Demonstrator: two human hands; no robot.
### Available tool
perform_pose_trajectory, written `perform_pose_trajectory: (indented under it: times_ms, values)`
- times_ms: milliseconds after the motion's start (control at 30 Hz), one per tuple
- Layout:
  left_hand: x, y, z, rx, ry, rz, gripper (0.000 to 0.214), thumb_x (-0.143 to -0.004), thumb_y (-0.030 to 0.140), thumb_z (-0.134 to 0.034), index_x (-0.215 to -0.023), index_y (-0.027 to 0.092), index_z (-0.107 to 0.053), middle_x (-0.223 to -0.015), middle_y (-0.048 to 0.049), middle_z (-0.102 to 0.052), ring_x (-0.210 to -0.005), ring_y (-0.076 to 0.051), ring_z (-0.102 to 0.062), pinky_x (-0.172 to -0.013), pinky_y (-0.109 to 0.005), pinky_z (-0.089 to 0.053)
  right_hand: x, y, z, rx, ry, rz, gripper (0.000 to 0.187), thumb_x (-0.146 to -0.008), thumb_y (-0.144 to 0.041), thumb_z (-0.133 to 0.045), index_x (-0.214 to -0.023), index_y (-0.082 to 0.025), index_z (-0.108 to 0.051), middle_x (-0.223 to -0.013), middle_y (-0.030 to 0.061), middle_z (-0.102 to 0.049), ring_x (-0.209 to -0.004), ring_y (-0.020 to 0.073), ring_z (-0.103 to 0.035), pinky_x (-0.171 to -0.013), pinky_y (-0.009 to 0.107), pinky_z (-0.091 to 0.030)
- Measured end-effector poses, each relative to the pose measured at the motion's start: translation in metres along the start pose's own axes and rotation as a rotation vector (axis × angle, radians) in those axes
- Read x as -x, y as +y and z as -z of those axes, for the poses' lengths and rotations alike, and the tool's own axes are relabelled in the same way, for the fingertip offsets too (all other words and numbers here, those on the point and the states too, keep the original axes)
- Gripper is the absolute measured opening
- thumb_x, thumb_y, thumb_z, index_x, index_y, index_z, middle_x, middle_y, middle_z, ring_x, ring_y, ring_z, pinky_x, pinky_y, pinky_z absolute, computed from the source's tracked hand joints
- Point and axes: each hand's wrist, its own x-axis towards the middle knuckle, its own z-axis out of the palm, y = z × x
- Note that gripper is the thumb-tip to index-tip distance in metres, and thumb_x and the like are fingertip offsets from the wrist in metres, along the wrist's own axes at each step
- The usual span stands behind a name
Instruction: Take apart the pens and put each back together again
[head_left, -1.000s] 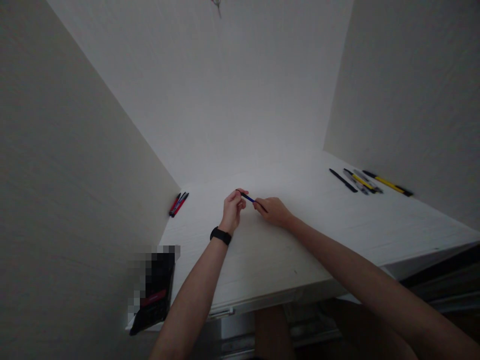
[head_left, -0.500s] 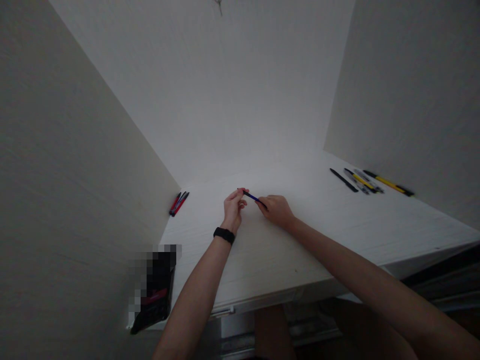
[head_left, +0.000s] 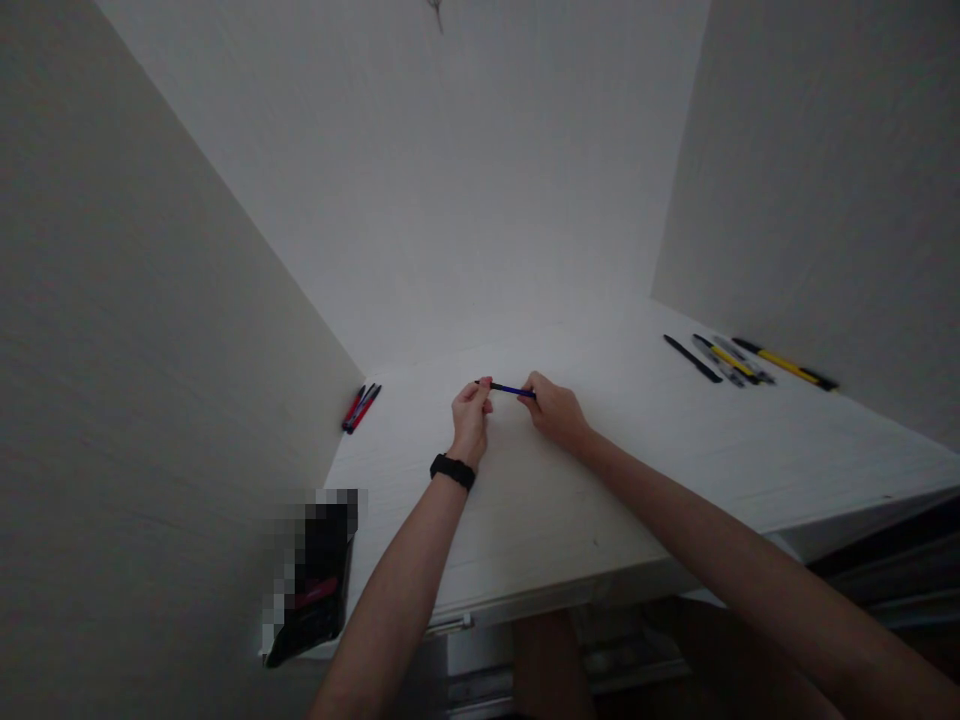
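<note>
The slim blue pen (head_left: 510, 389) now runs almost level rather than slanting, its long axis crosswise, pinched at one end by the left hand (head_left: 471, 420) and at the other by the right hand (head_left: 555, 412), over the white surface (head_left: 570, 520).

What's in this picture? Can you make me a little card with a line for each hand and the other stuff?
Left hand: pinching one end of the blue pen
Right hand: pinching the other end
Left wrist: black wristband
Surface: white table
Far left on table: red pens
Far right on table: black pen, yellow-and-black pens
Near left corner: black pouch, partly blurred
</note>
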Motion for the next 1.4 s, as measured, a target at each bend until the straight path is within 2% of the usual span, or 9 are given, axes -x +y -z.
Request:
perform_pose_trajectory:
  times_ms: [133, 333, 500, 633, 733, 867, 1067, 1300, 1400]
  values:
    - [0.0025, 0.0004, -0.0013, -0.001, 0.004, -0.014, 0.045, -0.069, 0.057, -0.08, -0.073, 0.016, -0.062, -0.063, 0.0044, -0.05, -0.049, -0.004, -0.037, -0.046, -0.02, -0.023, -0.0013, 0.0012, -0.0021, -0.032, -0.04, 0.021, 0.022, -0.1, -0.034, -0.045, -0.113, -0.019, -0.056, -0.089, 0.0045, -0.071, -0.073, 0.018, -0.062, -0.063, 0.026, -0.033]
    - [0.0049, 0.0053, -0.0034, 0.013, -0.106, 0.014, 0.041, -0.073, 0.049, -0.08, -0.097, 0.017, -0.072, -0.073, 0.002, -0.053, -0.052, -0.004, -0.039, -0.047, -0.02, -0.025, -0.0044, 0.0078, -0.0081, -0.044, -0.02, 0.09, 0.032, -0.104, -0.034, -0.033, -0.103, -0.02, -0.062, -0.102, 0.0071, -0.07, -0.085, 0.0182, -0.062, -0.069, 0.026, -0.036]
    - [0.0029, 0.0005, -0.0028, 0.001, -0.033, -0.004, 0.035, -0.072, 0.046, -0.08, -0.075, 0.014, -0.066, -0.077, 0.0, -0.057, -0.052, -0.003, -0.038, -0.048, -0.021, -0.025, -0.0032, 0.0072, -0.0083, -0.088, -0.038, 0.061, 0.014, -0.098, -0.027, -0.048, -0.102, -0.019, -0.058, -0.091, 0.006, -0.07, -0.074, 0.0177, -0.059, -0.064, 0.026, -0.034]
    - [0.0021, -0.002, -0.0022, -0.021, -0.026, -0.028, 0.042, -0.073, 0.054, -0.078, -0.072, 0.016, -0.061, -0.06, 0.0053, -0.044, -0.05, -0.004, -0.035, -0.048, -0.021, -0.025, -0.0027, 0.0056, -0.007, -0.144, 0.004, 0.109, 0.015, -0.099, -0.029, -0.048, -0.104, -0.019, -0.058, -0.093, 0.0063, -0.07, -0.078, 0.0178, -0.061, -0.067, 0.026, -0.036]
    - [0.003, 0.0002, -0.0025, -0.025, -0.034, -0.01, 0.041, -0.076, 0.056, -0.075, -0.082, 0.016, -0.065, -0.06, 0.0052, -0.044, -0.05, -0.005, -0.037, -0.048, -0.021, -0.026, -0.0034, 0.0065, -0.0075, -0.164, 0.053, 0.18, 0.026, -0.103, -0.033, -0.039, -0.104, -0.019, -0.061, -0.1, 0.0081, -0.069, -0.087, 0.0183, -0.061, -0.074, 0.027, -0.039]
    - [0.0051, 0.0038, -0.0035, -0.013, -0.097, 0.002, 0.04, -0.079, 0.05, -0.074, -0.103, 0.018, -0.071, -0.067, 0.0039, -0.046, -0.052, -0.005, -0.038, -0.048, -0.02, -0.026, -0.0039, 0.0091, -0.0095, -0.141, 0.071, 0.141, 0.026, -0.102, -0.032, -0.039, -0.096, -0.019, -0.061, -0.094, 0.0075, -0.068, -0.082, 0.0182, -0.06, -0.071, 0.027, -0.038]
    - [0.0046, 0.0018, -0.0031, -0.044, -0.05, -0.015, 0.033, -0.078, 0.047, -0.075, -0.085, 0.015, -0.071, -0.072, 0.0015, -0.052, -0.052, -0.004, -0.038, -0.048, -0.022, -0.024, -0.003, 0.0091, -0.0097, -0.196, 0.053, 0.048, 0.004, -0.093, -0.023, -0.054, -0.095, -0.02, -0.057, -0.084, 0.004, -0.067, -0.071, 0.0173, -0.057, -0.064, 0.026, -0.034]
    - [0.0022, -0.003, -0.0012, -0.081, 0.015, -0.01, 0.046, -0.074, 0.062, -0.072, -0.073, 0.017, -0.061, -0.054, 0.0064, -0.04, -0.047, -0.006, -0.032, -0.047, -0.023, -0.019, -0.0032, 0.0066, -0.0069, -0.166, 0.103, 0.198, 0.02, -0.1, -0.032, -0.046, -0.103, -0.02, -0.062, -0.094, 0.0069, -0.066, -0.081, 0.0185, -0.058, -0.071, 0.028, -0.039]
    - [0.0026, -0.0017, -0.0017, -0.07, -0.03, 0.01, 0.045, -0.074, 0.061, -0.074, -0.079, 0.017, -0.065, -0.06, 0.0043, -0.048, -0.048, -0.006, -0.035, -0.047, -0.022, -0.021, -0.0034, 0.0074, -0.0062, -0.14, 0.13, 0.177, 0.023, -0.101, -0.03, -0.043, -0.096, -0.019, -0.063, -0.093, 0.0074, -0.064, -0.081, 0.0185, -0.058, -0.07, 0.028, -0.038]
